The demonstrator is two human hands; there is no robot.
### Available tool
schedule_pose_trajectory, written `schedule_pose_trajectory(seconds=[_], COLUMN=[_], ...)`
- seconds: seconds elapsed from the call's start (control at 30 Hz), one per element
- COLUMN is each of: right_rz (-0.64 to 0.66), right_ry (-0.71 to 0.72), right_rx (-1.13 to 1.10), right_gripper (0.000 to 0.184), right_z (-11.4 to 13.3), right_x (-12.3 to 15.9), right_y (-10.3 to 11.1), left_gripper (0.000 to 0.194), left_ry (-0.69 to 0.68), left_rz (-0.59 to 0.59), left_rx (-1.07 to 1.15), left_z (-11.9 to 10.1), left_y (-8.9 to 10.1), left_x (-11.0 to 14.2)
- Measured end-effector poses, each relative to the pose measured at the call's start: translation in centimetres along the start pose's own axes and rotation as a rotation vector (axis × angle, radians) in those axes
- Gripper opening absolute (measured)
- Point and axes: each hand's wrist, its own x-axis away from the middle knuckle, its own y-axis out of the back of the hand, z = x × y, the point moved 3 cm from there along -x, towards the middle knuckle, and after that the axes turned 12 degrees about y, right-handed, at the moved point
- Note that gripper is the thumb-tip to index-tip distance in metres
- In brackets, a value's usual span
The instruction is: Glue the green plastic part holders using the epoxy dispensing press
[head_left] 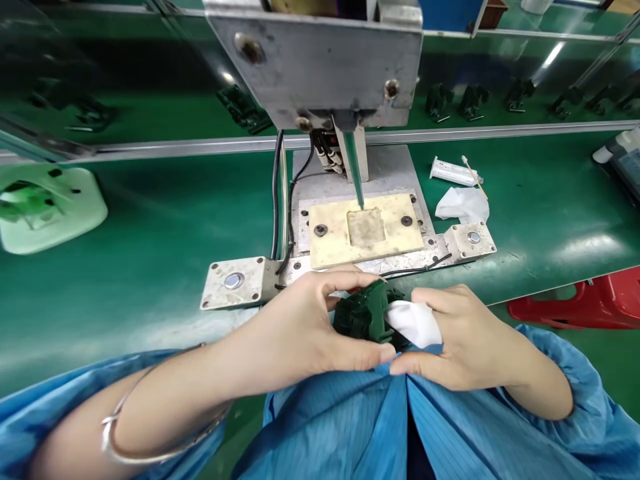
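Close to my body, my left hand point(330, 327) grips a dark green plastic part point(373, 310) with black pieces on it. My right hand point(450, 333) is closed beside it, with a white cloth point(417, 323) wrapped over or held at its fingers. The cloth touches the right side of the green part, and the two thumbs nearly meet below it. Just beyond my hands lies a cream-coloured fixture plate point(325, 247) with a shallow square recess. A thin pointed tip point(354, 167) of the press point(325, 73) hangs over that recess.
Two button blocks point(234, 280) point(473, 239) flank the fixture. At right lie a white tube point(453, 171), a cotton swab point(475, 177) and a crumpled white wipe point(463, 205). Several dark parts point(473, 101) stand behind the rail. A pale green tray point(75, 213) sits left; a red stool point(585, 300) stands right.
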Motion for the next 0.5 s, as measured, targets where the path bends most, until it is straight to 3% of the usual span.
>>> schedule_pose_trajectory(seconds=[0.1,0.3,0.5], right_rz=[0.089,-0.019,-0.182], right_ry=[0.026,0.134,-0.081], right_rx=[0.031,0.027,-0.134], right_gripper=[0.041,0.038,0.030], right_z=[0.7,3.2,4.6], right_x=[0.4,1.0,2.3], right_y=[-0.4,-0.7,0.6], left_gripper=[0.029,0.058,0.062], left_ry=[-0.147,-0.409,-0.527], left_rz=[-0.065,-0.174,-0.289], left_rx=[-0.126,-0.237,-0.183], left_z=[0.1,1.6,2.5], left_y=[-0.7,-1.9,-2.4], left_x=[0.8,3.1,4.6])
